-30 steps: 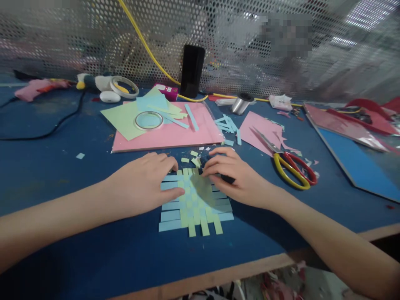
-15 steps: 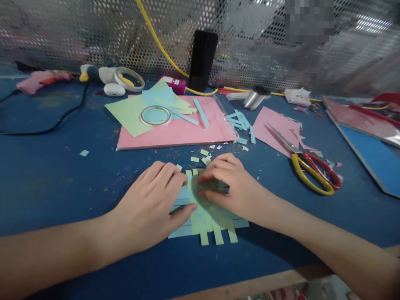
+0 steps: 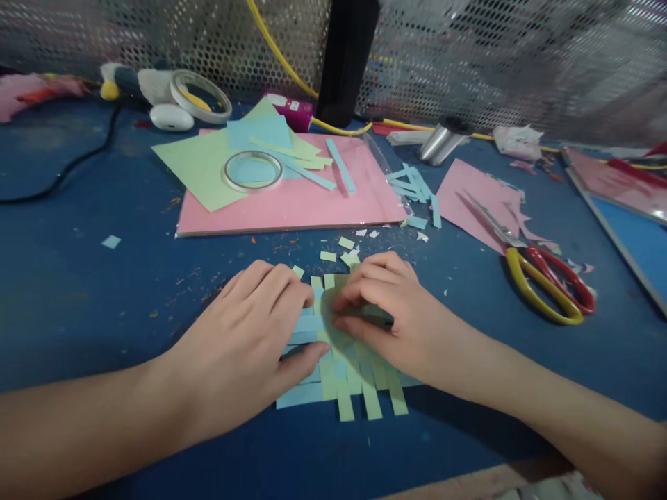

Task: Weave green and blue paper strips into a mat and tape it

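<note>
A woven mat of green and blue paper strips (image 3: 341, 385) lies on the blue tabletop, partly hidden under both hands. My left hand (image 3: 255, 326) rests on its left side, fingers bent and thumb spread apart from them, thumb tip on the strips. Over the upper middle of the mat, my right hand (image 3: 401, 319) has curled fingers, with fingertips and thumb touching the paper and a small gap between them. Neither hand visibly lifts a strip. Green strip ends stick out at the near edge, and blue ones on the left.
Small paper scraps (image 3: 328, 256) lie just beyond the mat. Scissors (image 3: 542, 278) with yellow and red handles rest at right by pink paper (image 3: 469, 194). Behind are a pink paper pack (image 3: 313, 215), a tape roll (image 3: 253, 171), blue strips (image 3: 409, 184) and an upright black phone-like object (image 3: 347, 62).
The view has tilted down and come slightly closer, so background things sit higher in the picture. Both hands keep nearly the same pose on the woven mat.
</note>
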